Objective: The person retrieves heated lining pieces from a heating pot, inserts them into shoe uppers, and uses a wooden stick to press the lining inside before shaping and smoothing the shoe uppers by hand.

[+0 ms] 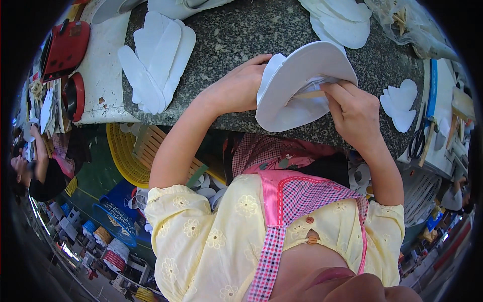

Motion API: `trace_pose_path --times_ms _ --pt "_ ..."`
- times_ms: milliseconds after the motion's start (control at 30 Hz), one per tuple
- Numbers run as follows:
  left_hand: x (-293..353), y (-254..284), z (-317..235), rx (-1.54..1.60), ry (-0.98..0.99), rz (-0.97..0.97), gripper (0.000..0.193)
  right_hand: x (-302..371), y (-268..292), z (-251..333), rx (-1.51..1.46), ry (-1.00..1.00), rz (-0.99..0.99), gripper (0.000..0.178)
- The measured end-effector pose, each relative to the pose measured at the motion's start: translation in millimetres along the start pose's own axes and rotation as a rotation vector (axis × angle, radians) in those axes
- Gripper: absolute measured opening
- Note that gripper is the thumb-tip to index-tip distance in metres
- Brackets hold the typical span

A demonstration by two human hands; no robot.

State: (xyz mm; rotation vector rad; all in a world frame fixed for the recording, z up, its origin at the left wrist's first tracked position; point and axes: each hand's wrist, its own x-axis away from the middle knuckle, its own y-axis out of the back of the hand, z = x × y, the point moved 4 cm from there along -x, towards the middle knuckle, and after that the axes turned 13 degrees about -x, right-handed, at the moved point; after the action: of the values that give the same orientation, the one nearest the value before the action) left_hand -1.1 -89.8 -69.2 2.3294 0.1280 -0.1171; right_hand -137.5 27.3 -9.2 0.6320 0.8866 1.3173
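Over the front of the speckled dark stone worktop (236,35), I hold a white curved piece (287,103) with a wide flaring rim and a folded, hollow middle; its exact kind does not show. My left hand (244,83) grips it from the left, most of its fingers hidden behind the rim. Inside the hollow, my right hand (352,108) is closed, thumb and fingertips pinched at the inner fold. A thin pale strip shows beside those fingertips. Left of my hands lies a fanned stack of long white sole-shaped pieces (158,60).
More white pieces lie at the top (342,22) and right (400,103). Dark-handled scissors (416,143) rest near the right edge, by a clear plastic bag (412,30). A red container (68,50) stands left. Below is a yellow basket (118,156). Other people sit at both sides.
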Motion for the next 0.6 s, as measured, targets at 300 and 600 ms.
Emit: trace_pose_path --times_ms 300,600 --pt "1.2 2.2 -1.0 -0.005 -0.025 -0.027 0.036 -3.3 2.4 -3.1 -0.088 -0.058 0.063 0.013" --pt "1.3 -2.2 -2.7 -0.001 -0.003 -0.024 0.037 -2.6 -5.8 -0.2 0.091 -0.002 0.042 0.019"
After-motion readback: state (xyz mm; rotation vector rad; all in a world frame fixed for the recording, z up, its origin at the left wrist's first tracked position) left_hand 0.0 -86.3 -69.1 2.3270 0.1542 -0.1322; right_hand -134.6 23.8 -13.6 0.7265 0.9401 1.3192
